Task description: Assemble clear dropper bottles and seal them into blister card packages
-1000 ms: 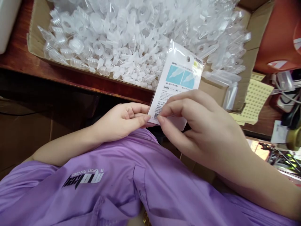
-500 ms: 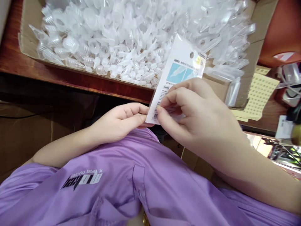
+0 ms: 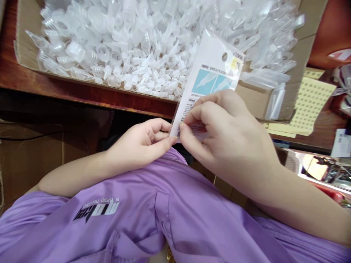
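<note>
One packet [image 3: 211,79] in hand, in front of the box [image 3: 305,45]: left hand [image 3: 144,140] fingers grip its lower end; right hand [image 3: 233,133] fingers curl over its face, can't tell if gripping. Contents unclear; many plastic parts [image 3: 117,40] loose.

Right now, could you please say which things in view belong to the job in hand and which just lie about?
Likely in use:
printed packet, held in the left hand, right hand over it
clear plastic pieces in the cardboard box

Apparently lying about:
black cable
yellow dotted sheets, use unclear
</note>
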The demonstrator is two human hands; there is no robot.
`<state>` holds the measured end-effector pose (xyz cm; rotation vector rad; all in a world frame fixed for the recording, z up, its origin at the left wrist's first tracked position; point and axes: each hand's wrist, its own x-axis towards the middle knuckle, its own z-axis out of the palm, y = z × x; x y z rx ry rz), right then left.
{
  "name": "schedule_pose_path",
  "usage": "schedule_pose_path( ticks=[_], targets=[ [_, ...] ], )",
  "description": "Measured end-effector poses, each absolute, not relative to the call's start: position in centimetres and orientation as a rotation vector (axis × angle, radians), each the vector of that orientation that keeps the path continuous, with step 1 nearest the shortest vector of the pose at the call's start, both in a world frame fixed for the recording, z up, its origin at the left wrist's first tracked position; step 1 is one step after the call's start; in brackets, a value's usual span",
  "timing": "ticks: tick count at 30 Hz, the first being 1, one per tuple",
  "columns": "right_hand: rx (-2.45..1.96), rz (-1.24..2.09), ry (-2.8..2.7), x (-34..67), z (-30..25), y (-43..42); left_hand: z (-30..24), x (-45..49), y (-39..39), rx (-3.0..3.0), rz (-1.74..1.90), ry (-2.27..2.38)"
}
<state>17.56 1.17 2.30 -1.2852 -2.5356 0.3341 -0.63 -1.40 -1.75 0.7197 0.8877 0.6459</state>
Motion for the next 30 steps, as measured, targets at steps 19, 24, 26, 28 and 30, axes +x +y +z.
schedule_pose_path(
  ticks=[19, 24, 26, 28, 30],
  targets=[
    [-1.107, 0.396, -2.460, 18.6, 1.5, 0.7, -2.5, -0.4, -1.3, 0.876, 0.774, 1.043],
    [-1.192, 0.420, -2.197, 21.2, 0.9, -1.2, -3.0, -0.3, -1.3, 0.875, 0.807, 1.086],
    [-1.221, 0.395, -2.073, 22.4, -0.3, -2.1, -3.1, -0.3, -1.4, 0.873, 0.816, 1.108],
    [-1.230, 0.384, -1.997, 23.3, -1.9, -2.8, -3.1, -0.2, -1.5, 0.868, 0.812, 1.129],
    [-1.216, 0.403, -1.938, 23.6, -3.3, -3.3, -3.0, 0.0, -1.6, 0.858, 0.797, 1.134]
  ],
)
